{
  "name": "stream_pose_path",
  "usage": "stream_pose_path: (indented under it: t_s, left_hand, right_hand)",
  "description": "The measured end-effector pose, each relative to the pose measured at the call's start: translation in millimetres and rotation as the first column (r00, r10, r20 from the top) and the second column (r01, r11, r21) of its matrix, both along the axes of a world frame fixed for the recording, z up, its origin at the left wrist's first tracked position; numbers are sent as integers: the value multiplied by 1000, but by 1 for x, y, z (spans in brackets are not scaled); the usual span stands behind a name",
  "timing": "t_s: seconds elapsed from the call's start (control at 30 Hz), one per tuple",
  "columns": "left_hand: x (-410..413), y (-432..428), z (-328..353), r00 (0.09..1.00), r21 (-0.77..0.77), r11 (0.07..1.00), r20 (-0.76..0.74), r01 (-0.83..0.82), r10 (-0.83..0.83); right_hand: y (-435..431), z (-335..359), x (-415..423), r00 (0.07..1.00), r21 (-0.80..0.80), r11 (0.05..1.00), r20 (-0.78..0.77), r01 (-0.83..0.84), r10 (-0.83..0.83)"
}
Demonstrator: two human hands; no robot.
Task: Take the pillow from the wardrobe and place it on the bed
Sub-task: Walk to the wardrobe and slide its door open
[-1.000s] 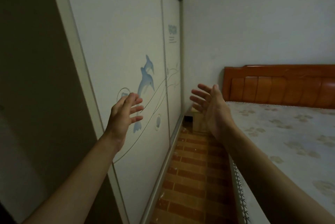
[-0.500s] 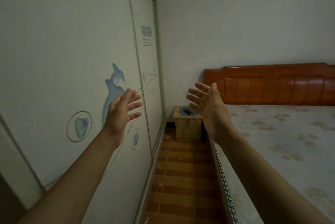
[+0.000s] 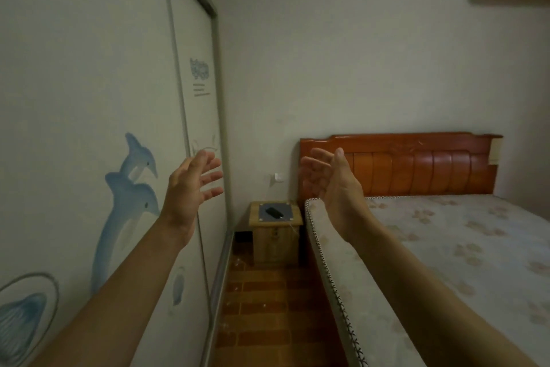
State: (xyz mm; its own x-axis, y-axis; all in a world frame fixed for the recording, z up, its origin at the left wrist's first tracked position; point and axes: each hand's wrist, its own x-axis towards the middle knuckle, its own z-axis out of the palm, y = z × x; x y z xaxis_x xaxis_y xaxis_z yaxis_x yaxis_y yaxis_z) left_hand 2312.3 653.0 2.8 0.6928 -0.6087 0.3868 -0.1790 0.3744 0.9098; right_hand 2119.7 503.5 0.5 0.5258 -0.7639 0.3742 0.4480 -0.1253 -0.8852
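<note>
Pillow: none is showing in this view; by the task it is presumably sitting behind the shut wardrobe doors. Left hand (image 3: 190,188) is hovering with fingers spread and nothing in it, palm turned inward, just in front of the pale sliding wardrobe door printed with blue dolphins (image 3: 89,99), apparently not touching it. Right hand (image 3: 330,182) is likewise hanging spread and empty, palm facing the left one, above the near corner of the bed with the floral-patterned mattress (image 3: 446,247). Both forearms are reaching forward, well apart from each other. Second, farther sliding wardrobe door (image 3: 202,116) is standing flush and closed, its grey metal frame running down to a floor track. Step in hand, as judged: getting the wardrobe open. Doing it well is calling for a flat palm or fingertips set on the door's vertical edge rail, a push along the track rather than into the panel, and enough opening for both hands to take the pillow by its two ends. Writing: a small blue emblem with several lines of print beneath is showing on the farther door, too small and blurred for reading; no brand is legible. Beyond, a small light-wood bedside cabinet (image 3: 275,235) is carrying a dark flat object, standing between wardrobe and reddish-brown wooden headboard (image 3: 416,170), on a brick-patterned orange floor (image 3: 268,307).
</note>
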Motion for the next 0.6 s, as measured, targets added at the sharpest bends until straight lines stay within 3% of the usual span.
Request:
stream_pose_path:
  t_s: [0.3, 0.6]
  left_hand:
    - [88, -85, -13, 996, 16, 997, -58, 71, -70]
    - [151, -198, -29, 998, 64, 996, -2, 67, -67]
  right_hand:
    - [-66, -11, 74, 997, 3, 997, -27, 75, -74]
    - [-180, -26, 142, 995, 29, 995, -14, 95, -95]
